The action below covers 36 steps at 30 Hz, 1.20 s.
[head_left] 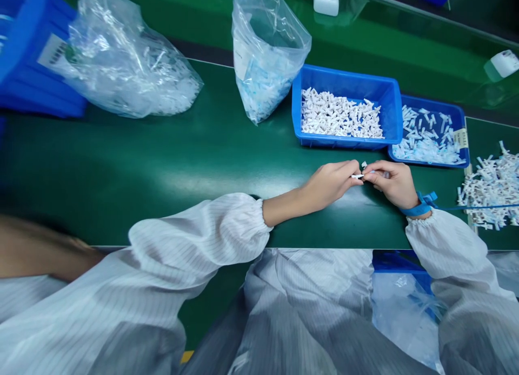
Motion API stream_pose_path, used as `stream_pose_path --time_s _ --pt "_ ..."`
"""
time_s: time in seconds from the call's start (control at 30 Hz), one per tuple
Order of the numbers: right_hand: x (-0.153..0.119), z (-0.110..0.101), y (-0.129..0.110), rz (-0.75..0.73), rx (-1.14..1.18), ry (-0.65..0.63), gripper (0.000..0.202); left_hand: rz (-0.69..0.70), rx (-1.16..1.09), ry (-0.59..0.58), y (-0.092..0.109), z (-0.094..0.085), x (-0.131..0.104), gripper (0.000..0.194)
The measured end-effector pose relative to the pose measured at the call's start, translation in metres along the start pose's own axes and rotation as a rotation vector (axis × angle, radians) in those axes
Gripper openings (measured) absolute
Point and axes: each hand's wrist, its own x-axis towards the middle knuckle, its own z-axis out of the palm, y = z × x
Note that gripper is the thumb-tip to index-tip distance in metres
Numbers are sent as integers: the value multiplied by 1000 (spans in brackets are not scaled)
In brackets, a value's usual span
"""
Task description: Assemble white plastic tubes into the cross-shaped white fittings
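Over the green table, my left hand (333, 185) pinches a small white piece (357, 176) between thumb and fingers. Touching or nearly touching it, my right hand (391, 183) is closed at the fingertips, with a small white part (364, 165) showing at them and something pale partly hidden under the fingers. A blue band circles my right wrist. Just beyond both hands stands a blue bin (348, 142) of small white parts. To its right, a shallower blue tray (430, 161) holds white and light-blue pieces.
A pile of white and light-blue pieces (492, 186) lies at the right. An open plastic bag (263, 78) stands behind the table's middle; another clear bag (133, 67) leans by a large blue crate (36, 88). Another person's arm (44, 248) is at the left edge.
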Motion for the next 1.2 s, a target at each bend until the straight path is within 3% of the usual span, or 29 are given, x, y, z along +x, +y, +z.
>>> stream_pose_path --time_s 0.47,0.8,1.2 --pt "-6 16 -5 -15 -89 144 21 -67 -76 14 1 0 1 20" --pt "-6 11 -2 -76 -128 93 32 -78 -105 22 1 -3 0 17" --pt "-7 -5 -2 -330 -285 -69 28 -65 -139 -11 5 -8 0 19"
